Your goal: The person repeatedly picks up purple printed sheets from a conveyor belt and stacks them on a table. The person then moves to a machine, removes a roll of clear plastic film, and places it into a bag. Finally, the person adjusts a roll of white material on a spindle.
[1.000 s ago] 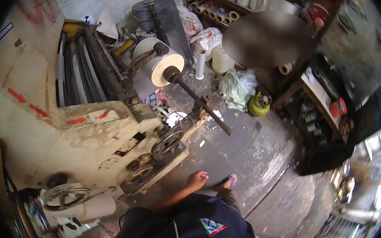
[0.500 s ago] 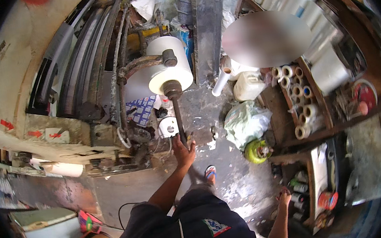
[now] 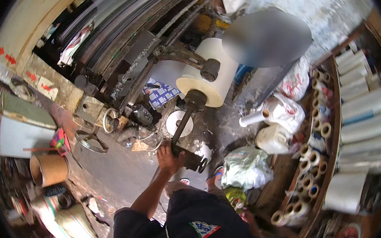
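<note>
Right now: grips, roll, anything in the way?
Left grip on metal shaft, closure unclear. Right grip blurred near green cylinder. Large white roll on shaft. Metal arm crossing in front of roll.

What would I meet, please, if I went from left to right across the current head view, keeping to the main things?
Brown open-ended drum, left hand, large white roll on the machine, white plastic jug, white rolls on the far right.
</note>
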### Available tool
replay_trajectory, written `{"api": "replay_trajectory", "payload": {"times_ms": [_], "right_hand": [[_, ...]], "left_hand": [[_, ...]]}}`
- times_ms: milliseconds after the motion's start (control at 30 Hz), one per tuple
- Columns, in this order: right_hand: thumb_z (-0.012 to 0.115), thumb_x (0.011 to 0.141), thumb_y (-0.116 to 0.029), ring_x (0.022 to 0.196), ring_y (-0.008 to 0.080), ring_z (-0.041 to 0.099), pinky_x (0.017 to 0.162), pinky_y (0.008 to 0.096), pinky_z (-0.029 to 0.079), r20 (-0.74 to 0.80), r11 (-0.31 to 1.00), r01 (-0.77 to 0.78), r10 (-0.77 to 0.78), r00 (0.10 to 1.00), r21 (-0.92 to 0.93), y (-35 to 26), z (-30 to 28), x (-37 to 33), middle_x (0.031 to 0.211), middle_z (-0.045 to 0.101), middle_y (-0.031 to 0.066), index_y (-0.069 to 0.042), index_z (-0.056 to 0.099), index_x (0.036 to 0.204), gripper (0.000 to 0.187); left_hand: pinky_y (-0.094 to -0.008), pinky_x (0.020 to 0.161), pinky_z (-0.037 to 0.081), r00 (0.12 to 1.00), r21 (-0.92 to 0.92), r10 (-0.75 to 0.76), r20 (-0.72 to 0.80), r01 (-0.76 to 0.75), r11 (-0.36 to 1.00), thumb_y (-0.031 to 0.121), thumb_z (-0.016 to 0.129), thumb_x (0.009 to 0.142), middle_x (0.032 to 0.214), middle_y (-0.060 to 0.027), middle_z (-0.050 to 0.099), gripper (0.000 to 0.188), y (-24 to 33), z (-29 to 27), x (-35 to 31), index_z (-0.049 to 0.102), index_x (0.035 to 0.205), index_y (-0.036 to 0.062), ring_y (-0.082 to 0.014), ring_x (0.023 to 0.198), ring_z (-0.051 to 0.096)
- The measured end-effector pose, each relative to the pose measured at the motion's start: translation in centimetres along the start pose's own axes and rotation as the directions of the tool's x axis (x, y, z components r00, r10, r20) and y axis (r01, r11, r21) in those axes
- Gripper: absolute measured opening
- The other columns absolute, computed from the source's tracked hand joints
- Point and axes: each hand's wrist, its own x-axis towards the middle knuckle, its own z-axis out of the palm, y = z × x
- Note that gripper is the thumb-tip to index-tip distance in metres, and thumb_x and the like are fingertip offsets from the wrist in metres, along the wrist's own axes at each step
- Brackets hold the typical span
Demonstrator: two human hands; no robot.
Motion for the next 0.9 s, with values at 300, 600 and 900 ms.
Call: {"api": "replay_trajectory", "payload": {"times_ms": [300,600,900], "right_hand": [[0.056,0.093,-0.037,0.091,0.0196,0.062,0.081,0.0355,0.049,0.585,0.598,0.698,-0.423,0.692,-0.393,-54.6,35.5,0.3,0.107,0.064,0.0072,-0.012,0.055,0.127,0.043],[0.065,0.089,-0.041,0.096,0.0268,0.061,0.083,0.0406,0.052,0.762,0.703,0.587,-0.099,0.640,-0.402,-58.0,57.0,1.6,0.113,0.055,0.0105,-0.014,0.049,0.130,0.051],[0.065,0.087,-0.036,0.089,0.0194,0.054,0.076,0.0357,0.048,0.749,0.845,0.301,0.161,0.643,-0.441,-59.8,60.6,-0.5,0.100,0.056,0.0064,-0.009,0.059,0.113,0.038]], "left_hand": [[-0.0577,0.106,0.027,0.924,0.186,-0.377,-0.055,0.381,0.906,0.067,0.054,0.084,0.131,-0.0201,0.047,0.080,3.1,0.8,1.5,0.046,0.137,0.0077,-0.0399,0.123,0.043],[-0.0304,0.080,0.048,0.775,-0.641,-0.602,-0.191,0.366,0.675,0.025,0.066,0.093,0.099,-0.0099,0.066,0.025,18.4,5.0,10.4,0.064,0.102,0.0013,-0.0181,0.089,0.062],[-0.0351,0.091,0.047,0.866,-0.953,-0.450,0.218,0.289,0.094,0.027,0.061,0.097,0.142,-0.0133,0.043,0.064,29.2,5.4,24.8,0.030,0.147,-0.0007,-0.0210,0.116,0.053]]}}
